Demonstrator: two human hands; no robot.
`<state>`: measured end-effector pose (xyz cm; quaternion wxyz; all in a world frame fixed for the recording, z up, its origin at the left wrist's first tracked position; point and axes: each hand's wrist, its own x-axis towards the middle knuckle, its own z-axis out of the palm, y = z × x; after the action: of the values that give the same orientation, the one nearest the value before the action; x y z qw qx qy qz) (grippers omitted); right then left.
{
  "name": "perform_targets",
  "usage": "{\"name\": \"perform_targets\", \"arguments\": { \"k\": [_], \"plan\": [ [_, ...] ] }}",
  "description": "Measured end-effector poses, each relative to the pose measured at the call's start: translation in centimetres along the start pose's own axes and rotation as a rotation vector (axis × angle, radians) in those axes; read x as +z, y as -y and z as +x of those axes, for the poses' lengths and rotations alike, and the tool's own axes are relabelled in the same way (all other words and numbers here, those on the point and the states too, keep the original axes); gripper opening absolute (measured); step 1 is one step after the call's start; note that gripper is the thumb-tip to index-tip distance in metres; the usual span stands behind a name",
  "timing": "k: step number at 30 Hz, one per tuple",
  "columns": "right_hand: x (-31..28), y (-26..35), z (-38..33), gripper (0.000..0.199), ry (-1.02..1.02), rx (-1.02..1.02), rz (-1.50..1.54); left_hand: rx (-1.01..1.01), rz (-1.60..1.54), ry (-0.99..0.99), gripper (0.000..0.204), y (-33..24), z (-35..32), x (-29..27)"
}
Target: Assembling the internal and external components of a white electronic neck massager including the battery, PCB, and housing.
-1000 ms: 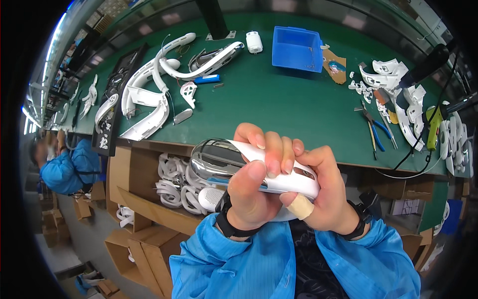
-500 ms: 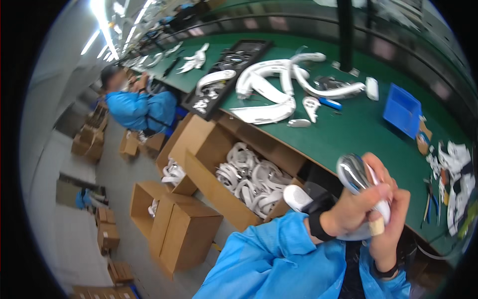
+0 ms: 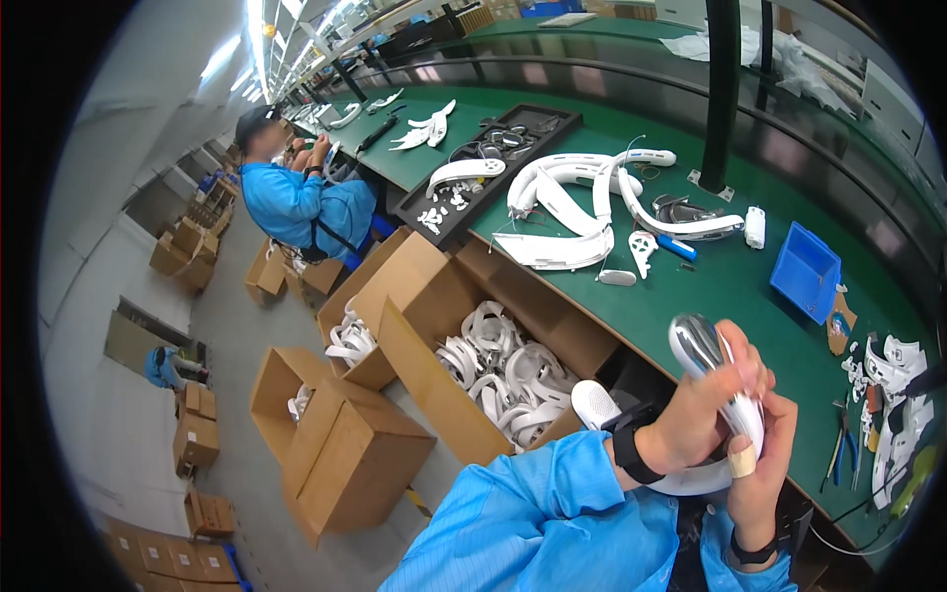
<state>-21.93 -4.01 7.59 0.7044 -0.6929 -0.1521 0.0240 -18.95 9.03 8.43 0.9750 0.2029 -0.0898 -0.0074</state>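
Observation:
My left hand (image 3: pixel 688 419) and my right hand (image 3: pixel 769 459) are both closed round a curved white neck fan (image 3: pixel 748 419) with a shiny chrome-coloured end (image 3: pixel 693 340). That end points up and away from me. The fan's lower curve (image 3: pixel 695 481) shows below my left wrist. A beige wrap covers my right thumb, which presses against the white shell. Overlapping fingers hide part of the grip. Beyond my hands, on the green bench (image 3: pixel 691 296), lie curved white housings (image 3: pixel 557 252), a small white cover (image 3: pixel 618 278) and a blue-handled tool (image 3: pixel 677 248).
Left of my arms, a cardboard box (image 3: pixel 424 380) holds several white neck fans. A blue bin (image 3: pixel 807 271) sits on the bench, with pliers (image 3: pixel 840 444) and white scraps farther right. A black tray (image 3: pixel 473 187) holds small parts. A co-worker (image 3: pixel 306 197) sits at the far left. A black post (image 3: pixel 723 99) rises behind.
The view has shifted, so the bench and boxes sit differently in the picture. My hands keep hold of the neck fan, and the left fingers have moved slightly along it.

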Motion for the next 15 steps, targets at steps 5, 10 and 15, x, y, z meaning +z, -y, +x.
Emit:
{"name": "perform_targets", "arguments": {
  "k": [5, 10, 15],
  "plan": [
    [0.3, 0.1, -0.9, 0.074, -0.032, 0.065, 0.11, 0.083, 0.079, 0.067, 0.023, -1.4, 0.4, 0.7],
    [-2.0, -0.8, 0.4, 0.077, -0.1, -0.001, 0.064, -0.123, 0.168, 0.211, 0.05, -3.8, -0.1, 1.2],
    [-5.1, 1.7, 2.6, 0.081, 0.056, 0.007, 0.066, -0.414, 0.43, 0.322, 0.092, -8.6, -1.1, 2.6]
  ]
}}
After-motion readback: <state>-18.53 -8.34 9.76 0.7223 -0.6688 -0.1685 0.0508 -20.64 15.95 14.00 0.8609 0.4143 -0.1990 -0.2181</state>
